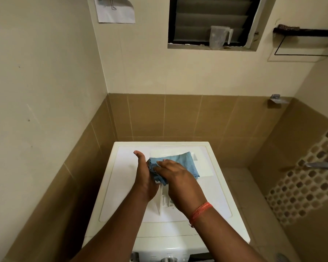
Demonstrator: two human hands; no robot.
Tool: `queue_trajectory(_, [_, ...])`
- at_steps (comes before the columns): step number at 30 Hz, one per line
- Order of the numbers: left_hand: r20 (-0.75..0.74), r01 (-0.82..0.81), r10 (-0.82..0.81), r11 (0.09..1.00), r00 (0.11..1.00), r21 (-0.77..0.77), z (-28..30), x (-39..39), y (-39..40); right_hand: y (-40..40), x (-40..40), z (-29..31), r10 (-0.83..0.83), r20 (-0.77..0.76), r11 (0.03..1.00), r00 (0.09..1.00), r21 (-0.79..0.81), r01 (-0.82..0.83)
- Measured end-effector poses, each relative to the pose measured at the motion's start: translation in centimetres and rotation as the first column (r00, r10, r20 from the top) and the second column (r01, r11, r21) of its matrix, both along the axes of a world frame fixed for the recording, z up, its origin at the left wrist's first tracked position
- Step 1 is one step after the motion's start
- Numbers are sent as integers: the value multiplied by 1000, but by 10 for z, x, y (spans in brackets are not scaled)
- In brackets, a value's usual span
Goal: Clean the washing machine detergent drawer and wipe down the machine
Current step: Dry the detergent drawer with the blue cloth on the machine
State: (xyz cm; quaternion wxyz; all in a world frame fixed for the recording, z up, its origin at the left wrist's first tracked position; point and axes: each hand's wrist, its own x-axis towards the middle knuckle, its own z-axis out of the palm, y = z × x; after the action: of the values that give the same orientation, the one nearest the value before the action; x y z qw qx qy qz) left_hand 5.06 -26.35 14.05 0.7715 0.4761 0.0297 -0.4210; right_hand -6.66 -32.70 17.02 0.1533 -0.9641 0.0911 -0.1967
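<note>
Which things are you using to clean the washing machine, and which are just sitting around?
In use:
- blue cloth, under both hands
- detergent drawer, lying on the machine
- washing machine
- left hand and right hand

Just sitting around:
- clear plastic jug on the window sill
- paper on the wall
- tap

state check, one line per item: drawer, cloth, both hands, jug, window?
Drawer: out of the machine, lying on the machine top.
Cloth: crumpled, draped over the drawer's far end.
Left hand: steadies the drawer's side, thumb up.
Right hand: presses the cloth onto the drawer.
Jug: upright on the window sill, looks empty.
Window: louvres closed.
</note>
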Motion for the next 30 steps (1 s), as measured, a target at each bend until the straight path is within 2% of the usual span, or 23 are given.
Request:
queue_trajectory(4, [-2, 81, -81, 997, 997, 6, 1, 9, 1, 2, -20, -6, 9, 1, 1000, 1000, 29, -9])
queue_trajectory(6, [9, 133, -134, 987, 991, 90, 4, 11, -1, 1, -27, -5, 10, 19, 999, 1000, 47, -11])
queue_trajectory(9, [107, 89, -112, 977, 988, 194, 6, 9, -4, -11, -31, -5, 21, 13, 997, 1000, 74, -22])
queue_trajectory(15, [269, 44, -92, 983, 959, 178, 5, 1, -2, -51, -39, -6, -287, 44, 942, 957, 196, 274])
queue_trajectory(18, [295, 49, -113, 975, 949, 218, 9, -1, -2, -24, -32, -7, -173, 50, 963, 984, 219, 158])
queue_trajectory(21, [343, 40, -172, 932, 923, 360, 9, 1, -1, -1, -30, -10, -2, 71, 992, 998, 124, -7])
queue_trajectory(23, [378, 48, -191, 933, 906, 357, 8, 2, 0, -11, -32, -8, 35, 84, 993, 996, 114, -44])
queue_trajectory(25, [386, 40, -164, 950, 908, 309, 6, 1, 0, -33, -37, -10, -30, 66, 988, 997, 152, 19])
queue_trajectory(28, [404, 29, -143, 961, 903, 275, 3, -1, 0, -71, -42, -15, -254, 57, 941, 966, 245, 233])
queue_trajectory(30, [415, 19, -135, 962, 900, 272, 0, -1, -1, -81, -39, -14, -328, 48, 917, 943, 257, 306])
